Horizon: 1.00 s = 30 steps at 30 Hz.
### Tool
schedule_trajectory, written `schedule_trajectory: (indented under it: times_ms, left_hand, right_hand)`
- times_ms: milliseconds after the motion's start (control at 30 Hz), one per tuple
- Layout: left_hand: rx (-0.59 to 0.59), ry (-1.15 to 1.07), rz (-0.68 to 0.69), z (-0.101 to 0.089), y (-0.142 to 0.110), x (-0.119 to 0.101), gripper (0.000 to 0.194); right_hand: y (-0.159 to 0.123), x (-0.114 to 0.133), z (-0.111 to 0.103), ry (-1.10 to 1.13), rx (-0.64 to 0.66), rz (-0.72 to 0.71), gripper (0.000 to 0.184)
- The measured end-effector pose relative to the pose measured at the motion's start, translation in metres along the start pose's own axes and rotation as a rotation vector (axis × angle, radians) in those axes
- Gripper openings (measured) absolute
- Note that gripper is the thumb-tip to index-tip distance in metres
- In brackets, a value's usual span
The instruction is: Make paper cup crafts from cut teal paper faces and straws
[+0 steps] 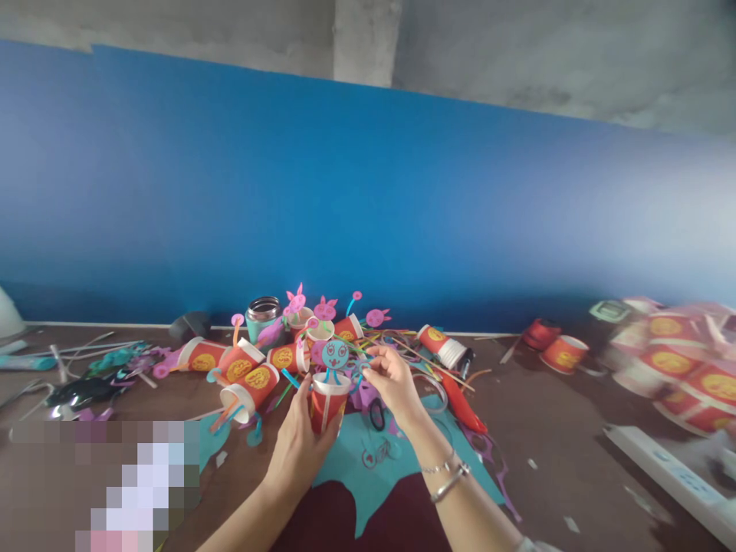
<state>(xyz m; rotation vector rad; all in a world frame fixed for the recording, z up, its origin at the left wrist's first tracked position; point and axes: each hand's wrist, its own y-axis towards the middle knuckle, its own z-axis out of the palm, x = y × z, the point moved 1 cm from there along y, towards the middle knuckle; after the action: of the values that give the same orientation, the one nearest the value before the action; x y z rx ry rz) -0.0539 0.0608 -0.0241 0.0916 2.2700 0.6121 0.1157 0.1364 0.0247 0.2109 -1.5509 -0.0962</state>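
Observation:
My left hand (304, 429) is wrapped round a red paper cup (329, 406) held upright in front of me. A blue paper face (334, 355) with drawn eyes and mouth stands above the cup's rim. From the cup's left side a blue straw (290, 378) sticks out. At the cup's right, my right hand (391, 379) has its thumb and fingers pinched at a small blue paper piece (365, 366) by a straw; the exact grip is hard to make out. Below the hands lies a cut blue sheet (373, 468) with drawings, and black-handled scissors (377, 414) rest at its top.
Several decorated red cups (253, 383) lie left of my hands, near an open thermos (263, 314). Stacked cups (442, 345) and a red pouch-like item (464, 402) lie to the right. A white power strip (672, 468) and piled cups (678, 360) are at far right.

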Motion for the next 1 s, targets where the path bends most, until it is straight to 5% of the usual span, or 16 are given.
schedule_trajectory:
  times_ms: [200, 533, 867, 1000]
  left_hand:
    - [-0.044, 0.002, 0.057, -0.0001, -0.0005, 0.0008, 0.066]
    - [-0.061, 0.024, 0.107, -0.0015, -0.0016, -0.0030, 0.064]
    - [-0.062, 0.005, 0.073, -0.0038, -0.0001, -0.0056, 0.065]
    - [-0.071, 0.003, 0.057, -0.0042, -0.0002, -0.0053, 0.067]
  right_hand:
    - [-0.0012, 0.0039, 0.0005, 0.104, 0.022, 0.163, 0.035]
    - [-0.0019, 0.0023, 0.0009, -0.090, 0.024, -0.072, 0.022]
    - [0.0016, -0.0005, 0.0007, -0.007, -0.029, 0.079, 0.045]
    - [-0.0006, 0.0029, 0.0040, 0.040, -0.035, 0.100, 0.041]
